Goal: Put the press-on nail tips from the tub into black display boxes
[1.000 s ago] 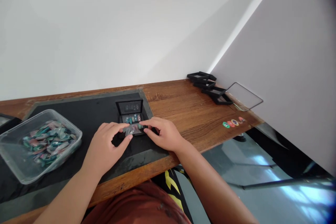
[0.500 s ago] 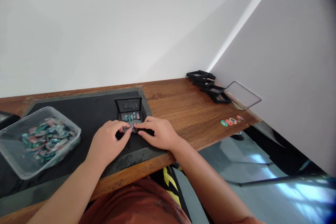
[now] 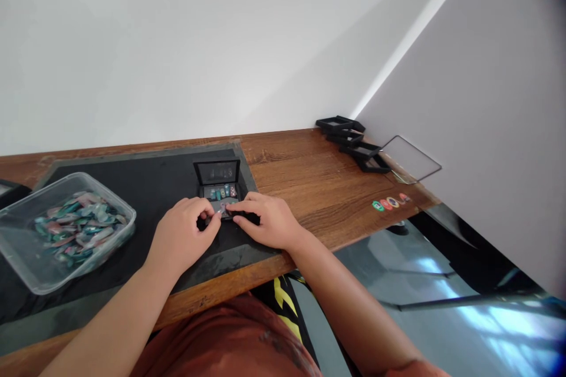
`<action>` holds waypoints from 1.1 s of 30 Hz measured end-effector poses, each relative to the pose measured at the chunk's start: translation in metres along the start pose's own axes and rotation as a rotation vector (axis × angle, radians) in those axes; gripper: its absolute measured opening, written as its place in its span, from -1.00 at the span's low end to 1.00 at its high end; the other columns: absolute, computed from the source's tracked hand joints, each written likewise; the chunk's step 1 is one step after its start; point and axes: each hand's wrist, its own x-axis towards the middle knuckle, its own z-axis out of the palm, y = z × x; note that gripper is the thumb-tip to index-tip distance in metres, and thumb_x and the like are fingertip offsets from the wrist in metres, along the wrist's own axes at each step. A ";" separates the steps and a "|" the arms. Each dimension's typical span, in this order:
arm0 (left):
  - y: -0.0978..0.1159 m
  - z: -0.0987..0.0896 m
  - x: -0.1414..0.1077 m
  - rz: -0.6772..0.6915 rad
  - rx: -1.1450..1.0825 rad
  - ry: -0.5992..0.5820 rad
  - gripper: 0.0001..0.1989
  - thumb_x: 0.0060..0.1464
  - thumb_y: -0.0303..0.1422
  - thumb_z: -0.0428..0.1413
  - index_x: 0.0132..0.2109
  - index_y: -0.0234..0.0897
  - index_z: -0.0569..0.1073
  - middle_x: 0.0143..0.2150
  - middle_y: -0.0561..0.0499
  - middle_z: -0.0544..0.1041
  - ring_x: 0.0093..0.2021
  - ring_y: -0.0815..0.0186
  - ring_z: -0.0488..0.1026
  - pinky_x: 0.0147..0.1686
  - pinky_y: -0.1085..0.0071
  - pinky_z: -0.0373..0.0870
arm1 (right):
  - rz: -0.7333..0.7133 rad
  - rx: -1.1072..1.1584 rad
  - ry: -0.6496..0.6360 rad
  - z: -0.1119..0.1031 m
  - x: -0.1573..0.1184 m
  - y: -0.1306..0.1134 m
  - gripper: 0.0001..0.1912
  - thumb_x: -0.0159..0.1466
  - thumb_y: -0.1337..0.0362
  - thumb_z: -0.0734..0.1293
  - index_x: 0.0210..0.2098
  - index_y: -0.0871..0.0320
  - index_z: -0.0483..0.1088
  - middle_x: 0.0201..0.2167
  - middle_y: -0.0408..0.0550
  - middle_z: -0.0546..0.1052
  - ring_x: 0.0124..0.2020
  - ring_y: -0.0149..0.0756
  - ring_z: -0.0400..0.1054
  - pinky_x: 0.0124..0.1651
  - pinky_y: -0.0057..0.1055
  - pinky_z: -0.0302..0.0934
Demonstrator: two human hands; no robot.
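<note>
An open black case (image 3: 220, 174) stands on the dark mat with its lid raised toward the wall. Inside lies a row of small patterned pieces that look like press-on nails (image 3: 226, 191), teal, blue and pinkish. My left hand (image 3: 186, 232) is at the case's near left corner, thumb and index closed together; whatever is between the tips is too small to make out. From the right, my right hand (image 3: 267, 221) reaches in with its index finger stretched onto the lower row, thumb apart below it. The fingers partly cover that lower row.
A clear plastic tub (image 3: 26, 265) with many teal and pink pieces (image 3: 82, 227) sits left on the black mat (image 3: 154, 179). Several black frame-like cases (image 3: 354, 141) are heaped at the back right, near a thin wire frame (image 3: 415, 159). Round stickers (image 3: 389, 203) mark the table's right edge.
My left thumb and index have shifted slightly at the case's near edge. My right hand stays almost in place, and the view has tilted a little.
</note>
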 end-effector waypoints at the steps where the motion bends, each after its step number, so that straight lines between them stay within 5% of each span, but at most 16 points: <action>1: 0.000 0.000 0.000 0.000 -0.005 -0.002 -0.84 0.20 -0.26 0.10 -0.34 -0.18 0.44 -0.39 0.04 0.47 -0.29 0.20 0.41 -0.28 0.30 0.26 | -0.005 -0.005 0.000 0.000 0.000 0.000 -0.67 0.38 0.18 0.35 0.10 -0.04 0.58 -0.21 -0.11 0.57 -0.29 -0.39 0.44 -0.23 -0.45 0.18; 6: 0.000 0.001 0.001 0.031 -0.009 -0.007 -0.78 0.26 -0.23 0.07 -0.13 -0.15 0.60 -0.36 0.02 0.50 -0.25 0.17 0.43 -0.22 0.26 0.31 | -0.032 -0.054 -0.006 0.002 0.001 -0.002 -0.59 0.42 0.13 0.30 0.23 -0.04 0.49 -0.20 -0.11 0.56 -0.30 -0.40 0.41 -0.25 -0.45 0.15; 12: 0.001 0.001 0.001 0.024 0.019 0.001 -0.79 0.23 -0.24 0.08 -0.22 -0.18 0.59 -0.37 0.02 0.50 -0.26 0.17 0.44 -0.24 0.25 0.30 | -0.052 -0.225 -0.072 0.004 0.004 -0.008 -0.54 0.46 -0.05 0.22 0.24 -0.11 0.48 -0.20 -0.06 0.50 -0.33 -0.36 0.37 -0.32 -0.41 0.06; 17: 0.003 0.001 0.000 0.018 0.054 0.015 -0.81 0.23 -0.25 0.09 -0.32 -0.18 0.53 -0.37 0.02 0.52 -0.25 0.17 0.45 -0.26 0.27 0.29 | -0.034 -0.246 -0.063 0.005 0.003 -0.010 -0.57 0.46 -0.01 0.23 0.22 -0.09 0.50 -0.18 -0.06 0.51 -0.30 -0.35 0.39 -0.30 -0.41 0.09; 25: 0.007 0.002 0.000 0.004 0.112 0.058 -0.89 0.22 -0.27 0.09 -0.27 -0.17 0.43 -0.39 0.02 0.50 -0.29 0.17 0.44 -0.33 0.29 0.26 | -0.034 -0.100 -0.017 0.003 0.000 -0.006 -0.51 0.44 0.02 0.28 0.28 0.04 0.43 -0.15 -0.04 0.57 -0.26 -0.34 0.43 -0.22 -0.41 0.20; 33: 0.001 0.002 0.002 -0.041 -0.002 0.009 -0.80 0.22 -0.15 0.15 -0.18 -0.17 0.43 -0.31 0.01 0.50 -0.24 0.17 0.43 -0.27 0.28 0.29 | 0.007 0.054 0.029 -0.002 0.000 -0.002 -0.69 0.42 0.16 0.32 0.08 0.10 0.55 -0.19 -0.10 0.61 -0.31 -0.42 0.41 -0.22 -0.46 0.20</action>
